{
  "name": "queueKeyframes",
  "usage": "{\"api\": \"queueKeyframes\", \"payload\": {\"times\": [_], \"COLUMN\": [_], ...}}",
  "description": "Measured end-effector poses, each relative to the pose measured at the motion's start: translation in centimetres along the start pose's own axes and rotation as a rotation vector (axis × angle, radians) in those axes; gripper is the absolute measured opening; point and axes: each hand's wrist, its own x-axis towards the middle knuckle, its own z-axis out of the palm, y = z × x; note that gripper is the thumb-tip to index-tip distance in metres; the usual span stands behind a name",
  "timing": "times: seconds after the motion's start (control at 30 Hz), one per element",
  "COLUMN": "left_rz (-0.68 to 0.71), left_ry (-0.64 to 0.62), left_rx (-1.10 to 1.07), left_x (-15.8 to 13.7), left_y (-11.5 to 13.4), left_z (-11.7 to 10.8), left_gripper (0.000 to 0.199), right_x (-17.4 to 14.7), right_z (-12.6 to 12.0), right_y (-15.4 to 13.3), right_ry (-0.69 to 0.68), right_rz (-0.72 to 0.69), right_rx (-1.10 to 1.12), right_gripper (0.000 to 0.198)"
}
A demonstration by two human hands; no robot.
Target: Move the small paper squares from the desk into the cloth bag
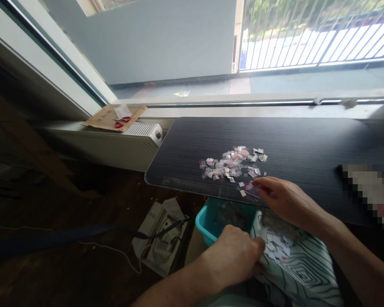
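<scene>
A loose pile of small square paper and clear film pieces (230,164), some pinkish, lies on the dark table (301,143). At the table's near edge, my right hand (280,196) has its fingertips together at a small pinkish film piece (248,186). My left hand (238,251) is closed lower down, at the edge of a white cloth bag with black line patterns (307,260). White paper squares (277,245) lie in the bag's opening. Left of the bag, a turquoise tub (205,219) sits below the table edge, with blurred clear bits inside.
Red-handled scissors (123,122) rest on a brown envelope (97,118) on the sill, above a white radiator (144,129). An open box (156,243) with cords stands on the floor at left. A pixelated object lies at the table's right.
</scene>
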Motion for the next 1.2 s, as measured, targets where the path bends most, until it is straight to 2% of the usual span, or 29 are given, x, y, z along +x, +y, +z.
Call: {"api": "queueKeyframes", "payload": {"times": [0.23, 0.33, 0.53, 0.63, 0.77, 0.93, 1.0, 1.2], "left_rz": [-0.031, -0.104, -0.304, -0.35, -0.345, -0.304, -0.295, -0.294], "left_ry": [-0.025, -0.046, -0.058, -0.034, -0.01, -0.022, -0.03, -0.038], "left_rx": [-0.006, -0.031, -0.093, -0.098, -0.094, -0.088, -0.084, -0.093], "left_x": [-0.5, -1.9, -4.8, -5.4, -5.3, -4.5, -4.3, -4.3], "left_y": [-0.2, -1.0, -2.9, -3.4, -3.4, -2.9, -2.8, -2.8], "left_z": [-0.1, -0.3, -0.5, -0.6, -0.5, -0.4, -0.5, -0.7], "left_gripper": [0.025, 0.024, 0.013, 0.01, 0.012, 0.014, 0.014, 0.013], "right_x": [-0.3, -0.5, -0.5, -1.1, -2.5, -2.2, -1.6, -1.9], "right_z": [0.3, -0.1, -0.3, -0.4, -1.2, -1.5, -1.2, -1.1], "right_y": [-0.2, 0.0, 0.6, 0.7, 1.2, 2.0, 2.0, 1.2], "right_ry": [0.007, -0.037, -0.02, -0.073, -0.152, -0.002, 0.033, -0.078], "right_rz": [-0.044, -0.076, -0.119, -0.13, -0.123, -0.05, -0.061, -0.131], "right_rx": [-0.003, -0.037, 0.016, 0.041, 0.082, 0.059, 0.043, 0.026], "right_gripper": [0.029, 0.027, 0.028, 0.027, 0.026, 0.025, 0.026, 0.028]}}
